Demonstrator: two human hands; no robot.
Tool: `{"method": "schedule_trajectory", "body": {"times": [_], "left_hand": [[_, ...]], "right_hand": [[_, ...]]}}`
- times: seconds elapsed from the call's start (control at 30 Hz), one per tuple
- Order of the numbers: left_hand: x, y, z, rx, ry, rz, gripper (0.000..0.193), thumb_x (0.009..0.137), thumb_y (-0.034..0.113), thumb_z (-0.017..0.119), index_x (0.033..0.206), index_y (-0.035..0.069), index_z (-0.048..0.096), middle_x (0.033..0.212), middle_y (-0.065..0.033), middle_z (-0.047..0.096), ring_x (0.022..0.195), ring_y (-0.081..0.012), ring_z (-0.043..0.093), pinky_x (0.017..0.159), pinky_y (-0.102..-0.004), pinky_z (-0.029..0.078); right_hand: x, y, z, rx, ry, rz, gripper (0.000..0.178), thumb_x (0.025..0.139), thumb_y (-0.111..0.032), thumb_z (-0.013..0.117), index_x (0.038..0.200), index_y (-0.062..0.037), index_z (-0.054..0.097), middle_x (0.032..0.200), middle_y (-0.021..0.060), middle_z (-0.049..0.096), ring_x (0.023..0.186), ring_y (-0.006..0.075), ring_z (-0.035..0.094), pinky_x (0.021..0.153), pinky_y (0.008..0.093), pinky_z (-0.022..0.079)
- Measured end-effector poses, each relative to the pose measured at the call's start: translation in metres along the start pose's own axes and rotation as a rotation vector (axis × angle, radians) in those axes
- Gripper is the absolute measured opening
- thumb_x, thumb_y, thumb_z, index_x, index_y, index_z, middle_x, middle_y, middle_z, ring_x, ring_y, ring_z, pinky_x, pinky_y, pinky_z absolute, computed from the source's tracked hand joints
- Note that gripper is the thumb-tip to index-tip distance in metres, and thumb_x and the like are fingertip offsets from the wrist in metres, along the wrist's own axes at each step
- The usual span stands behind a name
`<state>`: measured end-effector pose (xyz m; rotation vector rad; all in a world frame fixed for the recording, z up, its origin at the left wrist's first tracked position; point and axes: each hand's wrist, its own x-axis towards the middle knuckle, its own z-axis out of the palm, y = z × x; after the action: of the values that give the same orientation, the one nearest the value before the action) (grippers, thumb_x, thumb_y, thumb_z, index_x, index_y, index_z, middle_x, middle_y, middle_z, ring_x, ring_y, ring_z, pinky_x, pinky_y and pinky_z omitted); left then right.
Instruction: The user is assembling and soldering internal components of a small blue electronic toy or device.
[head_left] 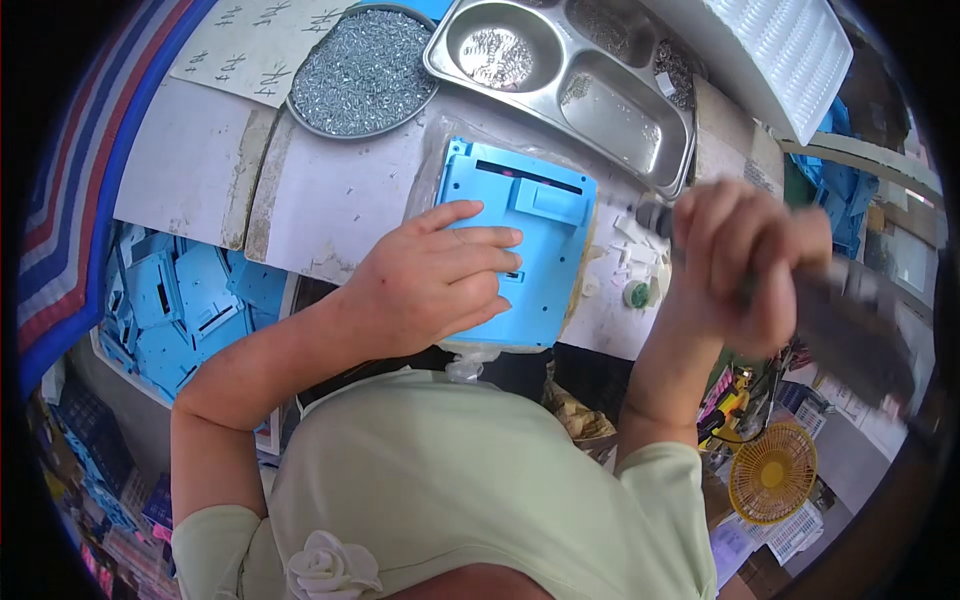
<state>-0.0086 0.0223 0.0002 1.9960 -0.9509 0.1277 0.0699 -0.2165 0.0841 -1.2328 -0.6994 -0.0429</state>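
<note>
A light-blue square plastic panel (545, 285) with a long slot and a raised block lies on a clear plastic-wrapped pad (425, 190) at the table's front edge. My left hand (425, 275) rests flat across the panel's left side, fingers stretched out over it. Off to the right and above the table, my right hand (740, 265) is closed round a dark electric screwdriver (850, 330). Motion smears both that hand and the tool. The screwdriver's narrower end points left, apart from the panel.
A round dish (362, 70) of small silver screws stands at the back, beside a metal compartment tray (660, 165) with small parts. White plastic bits (640, 250) lie right of the panel. Blue panels fill a bin (125, 370) at left. A yellow fan (772, 472) stands lower right.
</note>
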Motion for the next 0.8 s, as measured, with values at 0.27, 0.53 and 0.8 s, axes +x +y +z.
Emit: {"method": "schedule_trajectory", "body": {"times": [0.27, 0.53, 0.8], "left_hand": [[-0.001, 0.002, 0.001, 0.015, -0.013, -0.023, 0.021, 0.079, 0.01, 0.081, 0.082, 0.007, 0.061, 0.117, -0.0066, 0.07, 0.123, -0.024, 0.065, 0.11, -0.0508, 0.045], [-0.001, 0.0, 0.003, -0.005, 0.01, 0.0, 0.021, 0.081, 0.009, 0.079, 0.084, 0.008, 0.058, 0.116, -0.0068, 0.071, 0.121, -0.0251, 0.066, 0.109, -0.0512, 0.045], [-0.002, 0.001, 0.003, -0.003, 0.045, -0.04, 0.02, 0.084, 0.008, 0.075, 0.085, 0.008, 0.056, 0.114, -0.0066, 0.072, 0.12, -0.0245, 0.067, 0.108, -0.0505, 0.045]], "right_hand": [[0.007, 0.039, 0.002, -0.059, -0.024, 0.153, 0.027, 0.093, -0.019, 0.069, 0.085, -0.0084, 0.045, 0.059, 0.0025, 0.047, 0.053, 0.0141, 0.044, 0.055, 0.0321, 0.042], [0.006, -0.019, -0.001, 0.139, -0.062, 0.07, 0.027, 0.092, -0.021, 0.073, 0.097, -0.0057, 0.051, 0.063, 0.0031, 0.05, 0.052, 0.0168, 0.05, 0.048, 0.0343, 0.042], [-0.035, 0.004, 0.023, -0.075, -0.126, 0.134, 0.03, 0.085, -0.016, 0.079, 0.083, -0.0061, 0.051, 0.059, 0.0053, 0.05, 0.049, 0.0196, 0.052, 0.047, 0.0318, 0.042]]}}
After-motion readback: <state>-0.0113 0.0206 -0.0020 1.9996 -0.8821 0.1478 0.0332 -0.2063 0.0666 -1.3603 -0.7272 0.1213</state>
